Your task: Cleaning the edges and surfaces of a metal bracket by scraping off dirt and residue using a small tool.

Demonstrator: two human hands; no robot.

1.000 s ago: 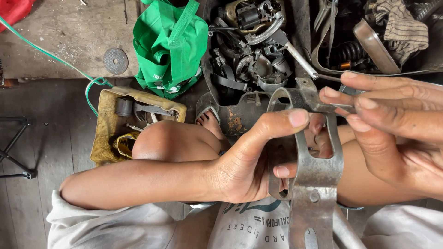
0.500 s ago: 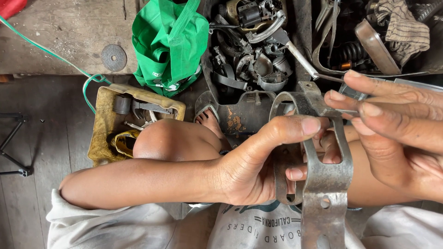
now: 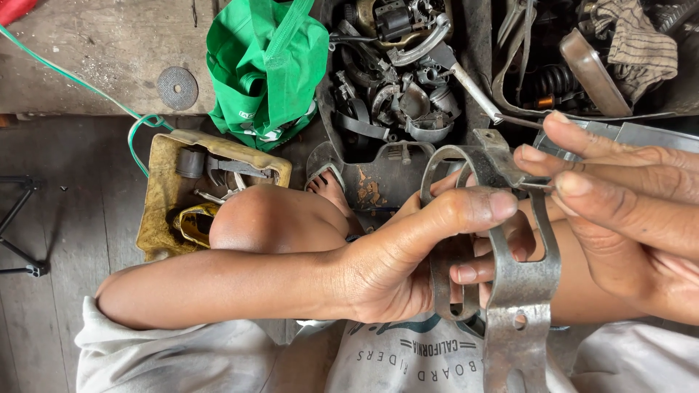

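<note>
Soft, even daylight; sharp focus, faint shadows.

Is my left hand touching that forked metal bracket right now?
Touching. The head view shows the left hand wrapped around the forked metal bracket, thumb pressed across its upper arm and fingers curled behind the strap.

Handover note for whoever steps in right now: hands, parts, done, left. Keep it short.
Left hand: gripped around the grey metal bracket, thumb across its top.
Right hand: fingertips pinching at the bracket's upper clamp end.
Bracket is held over the lap, forked end up, flat holed tab down.
Nearby: tray of metal parts, green bag, yellow box of tools.
Done: bracket picked up, steadied.
Left: whatever the fingertips are working; too small to tell.
</note>
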